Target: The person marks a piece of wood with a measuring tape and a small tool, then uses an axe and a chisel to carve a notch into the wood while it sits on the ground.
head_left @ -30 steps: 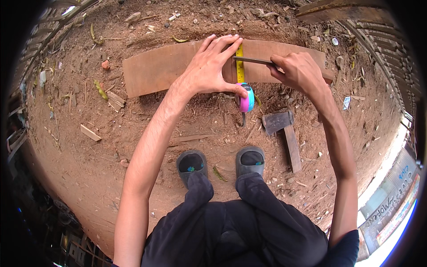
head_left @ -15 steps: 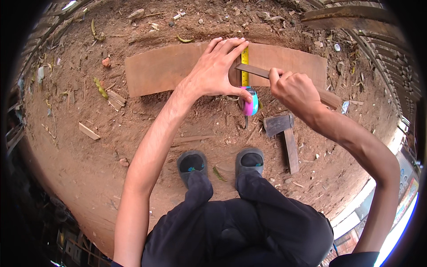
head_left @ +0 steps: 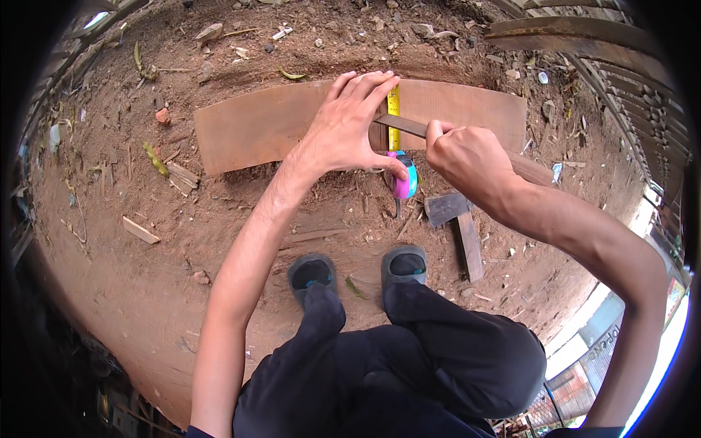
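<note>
A curved brown wooden board [head_left: 255, 125] lies on the dirt ahead of me. Across it runs the yellow blade of a tape measure [head_left: 406, 182], whose pink and blue case sits at the board's near edge. My left hand [head_left: 343, 135] spans the board, fingers at the far edge by the tape's end and thumb against the case. My right hand [head_left: 471, 155] is wrapped round a narrow, flat, dark strip-like tool [head_left: 403, 125]. Its tip lies over the tape and board; the gripped part is hidden. Brown wood [head_left: 531, 169] shows past that hand; I cannot tell whether it joins the tool.
A hatchet [head_left: 447, 209] with a wooden handle lies on the dirt, right of my sandalled feet [head_left: 312, 276]. Wood scraps [head_left: 140, 230], stones and a red brick piece [head_left: 162, 117] are scattered around. Slatted wooden structures [head_left: 577, 31] stand at the upper right.
The whole view has shifted slightly, with the board appearing lower and further left. Both hands keep their holds, and the tool's tip now reaches a little further left past the tape.
</note>
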